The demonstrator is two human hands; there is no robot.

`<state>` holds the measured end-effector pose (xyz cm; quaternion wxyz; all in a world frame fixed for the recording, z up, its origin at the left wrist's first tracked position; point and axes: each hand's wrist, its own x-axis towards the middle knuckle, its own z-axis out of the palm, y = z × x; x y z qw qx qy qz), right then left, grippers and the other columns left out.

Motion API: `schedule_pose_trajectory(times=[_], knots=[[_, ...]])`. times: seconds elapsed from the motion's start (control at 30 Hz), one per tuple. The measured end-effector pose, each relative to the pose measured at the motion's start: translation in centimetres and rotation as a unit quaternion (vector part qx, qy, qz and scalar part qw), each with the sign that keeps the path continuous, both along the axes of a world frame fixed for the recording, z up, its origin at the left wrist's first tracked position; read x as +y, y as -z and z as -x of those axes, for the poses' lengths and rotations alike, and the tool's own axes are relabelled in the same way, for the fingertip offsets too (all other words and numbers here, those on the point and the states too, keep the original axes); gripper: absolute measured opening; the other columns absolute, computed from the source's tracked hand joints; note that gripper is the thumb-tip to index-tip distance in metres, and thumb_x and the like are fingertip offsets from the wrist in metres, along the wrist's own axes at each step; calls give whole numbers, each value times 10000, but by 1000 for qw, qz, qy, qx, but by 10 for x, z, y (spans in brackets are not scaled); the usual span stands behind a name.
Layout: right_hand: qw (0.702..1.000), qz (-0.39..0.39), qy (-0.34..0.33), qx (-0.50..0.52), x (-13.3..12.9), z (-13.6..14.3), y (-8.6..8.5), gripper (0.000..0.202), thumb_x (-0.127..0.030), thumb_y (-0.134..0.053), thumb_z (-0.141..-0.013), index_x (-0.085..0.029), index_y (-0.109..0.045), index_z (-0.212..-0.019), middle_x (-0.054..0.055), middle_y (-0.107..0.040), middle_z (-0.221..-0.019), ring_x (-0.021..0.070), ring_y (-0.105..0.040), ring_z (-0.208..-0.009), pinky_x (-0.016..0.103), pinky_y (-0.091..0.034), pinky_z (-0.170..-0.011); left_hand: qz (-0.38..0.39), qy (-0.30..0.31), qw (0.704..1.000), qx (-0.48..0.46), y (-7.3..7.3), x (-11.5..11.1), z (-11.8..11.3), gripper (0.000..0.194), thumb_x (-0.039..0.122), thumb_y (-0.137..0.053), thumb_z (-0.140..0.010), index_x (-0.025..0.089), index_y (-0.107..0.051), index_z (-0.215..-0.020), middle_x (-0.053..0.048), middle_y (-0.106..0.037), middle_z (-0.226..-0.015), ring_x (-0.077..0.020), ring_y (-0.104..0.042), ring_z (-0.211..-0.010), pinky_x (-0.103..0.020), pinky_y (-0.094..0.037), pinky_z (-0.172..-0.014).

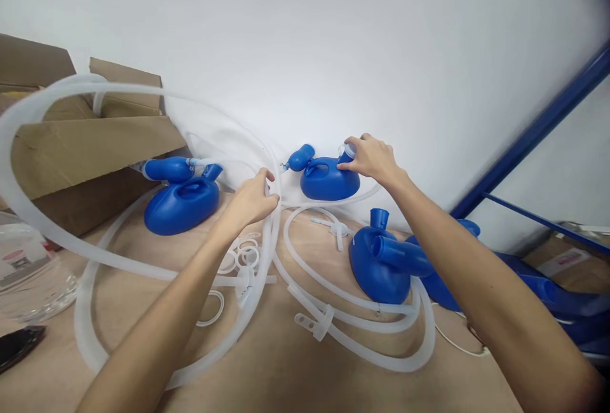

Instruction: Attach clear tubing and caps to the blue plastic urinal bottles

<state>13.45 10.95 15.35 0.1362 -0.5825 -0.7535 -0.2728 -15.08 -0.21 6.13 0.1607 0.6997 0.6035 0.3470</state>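
My right hand (374,159) is closed on the neck of a blue urinal bottle (328,184), where a translucent cap (350,150) sits on the spout. This bottle rests upright against the wall, with a blue funnel-shaped piece (301,157) at its left. To the left, the fingers of my left hand (255,198) are curled around a translucent hose (274,225), whose big loops arch across the left side. Another blue urinal bottle (181,206) stands to the left of my left hand. Below my right forearm is a third blue bottle (376,276) with an open spout.
An open cardboard box (95,152) stands at the left, with a clear plastic container (31,273) before it. White rings (229,262) and a strap clip (317,323) lie on the table (267,368). More blue bottles and a blue frame (515,136) are at the right.
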Motion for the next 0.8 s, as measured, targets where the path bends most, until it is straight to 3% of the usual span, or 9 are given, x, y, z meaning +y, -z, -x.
schedule_pose_trajectory(times=[0.27,0.43,0.67,0.8], knots=[[998,-48,16,49,-18,-32,-36,761,-721,-731,-784,-239,-645,-1367,185,-624,-1221,376,-615,-1011,469,-461,-822,35,-12,999,24,6,5,5,488,177,-502,-784,218,-502,-1270,-109,-715,-1109,-272,-741,-832,-379,-539,-780],[988,-117,23,100,-40,-55,-69,817,-726,-704,-820,-174,-618,-1417,240,-576,-1324,348,-575,-1055,470,-412,-841,36,-9,997,63,10,9,4,512,209,-477,-808,196,-493,-1320,-132,-716,-1114,-303,-732,-897,-404,-530,-810],[972,-207,84,68,-73,-78,-111,833,-783,-578,-855,-187,-612,-1435,189,-567,-1367,318,-579,-1156,465,-338,-779,34,4,992,118,13,13,3,522,284,-467,-862,187,-497,-1374,-140,-726,-1083,-359,-681,-1058,-446,-530,-869],[961,-245,113,53,-84,-89,-121,742,-725,-596,-898,-231,-604,-1451,202,-547,-1397,305,-563,-1198,462,-348,-781,23,-34,990,137,16,8,-4,600,345,-465,-931,220,-424,-1517,-213,-621,-1324,-398,-657,-1153,-514,-534,-919]])
